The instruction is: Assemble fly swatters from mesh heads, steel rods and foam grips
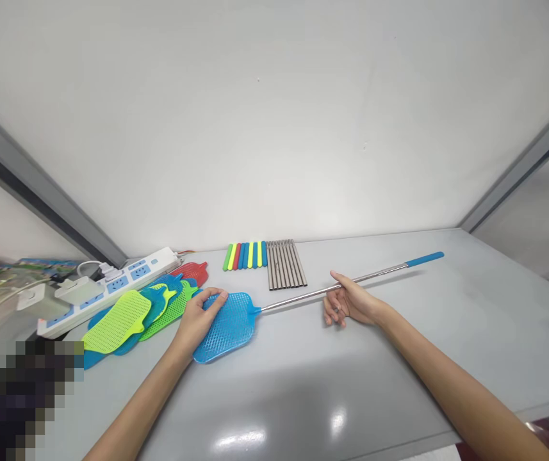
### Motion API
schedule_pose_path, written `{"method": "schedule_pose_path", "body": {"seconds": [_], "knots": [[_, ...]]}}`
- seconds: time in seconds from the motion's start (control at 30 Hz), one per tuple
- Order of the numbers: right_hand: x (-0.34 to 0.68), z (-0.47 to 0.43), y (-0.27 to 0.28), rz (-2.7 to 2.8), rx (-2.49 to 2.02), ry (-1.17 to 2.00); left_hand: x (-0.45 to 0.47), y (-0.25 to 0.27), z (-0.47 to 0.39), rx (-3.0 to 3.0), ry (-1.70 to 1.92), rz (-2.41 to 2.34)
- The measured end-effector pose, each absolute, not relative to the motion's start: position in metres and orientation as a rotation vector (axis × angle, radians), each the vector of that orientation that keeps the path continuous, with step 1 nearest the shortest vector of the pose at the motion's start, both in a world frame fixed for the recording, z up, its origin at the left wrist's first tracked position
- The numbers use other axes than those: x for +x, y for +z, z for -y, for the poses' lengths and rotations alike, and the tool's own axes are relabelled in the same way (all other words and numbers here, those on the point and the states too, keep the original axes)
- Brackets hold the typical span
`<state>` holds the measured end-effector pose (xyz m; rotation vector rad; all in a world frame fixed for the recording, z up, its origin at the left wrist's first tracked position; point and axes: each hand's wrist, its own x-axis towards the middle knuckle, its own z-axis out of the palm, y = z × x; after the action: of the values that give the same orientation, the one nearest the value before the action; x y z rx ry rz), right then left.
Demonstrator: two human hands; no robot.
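"How is the blue plastic mesh paddle [232,325] held?"

"Its edge is gripped by the left hand [199,315], presumably for steadiness."

"And the slim silver metal rod [298,299]?"

"It is joined to the paddle and crossed by the loosely open right hand [352,301]; contact cannot be confirmed."

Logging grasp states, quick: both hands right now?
Left hand: closed, holding the blue swatter head.
Right hand: fingers loosely curled at the metal rod; grip cannot be told.

Blue mesh head [232,326] partly hidden beneath left hand [203,314], forearms [447,383] cut off below.
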<state>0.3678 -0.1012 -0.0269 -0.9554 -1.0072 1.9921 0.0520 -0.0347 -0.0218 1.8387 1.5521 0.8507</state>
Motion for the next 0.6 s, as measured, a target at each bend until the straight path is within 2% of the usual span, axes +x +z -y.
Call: {"method": "schedule_pose_path", "body": {"seconds": [0.6], "knots": [[0.3613,0.1033,-0.0234,1.061,-0.937,1.954,0.0537,-0.0191,0.0359,1.789,0.847,-1.543]]}}
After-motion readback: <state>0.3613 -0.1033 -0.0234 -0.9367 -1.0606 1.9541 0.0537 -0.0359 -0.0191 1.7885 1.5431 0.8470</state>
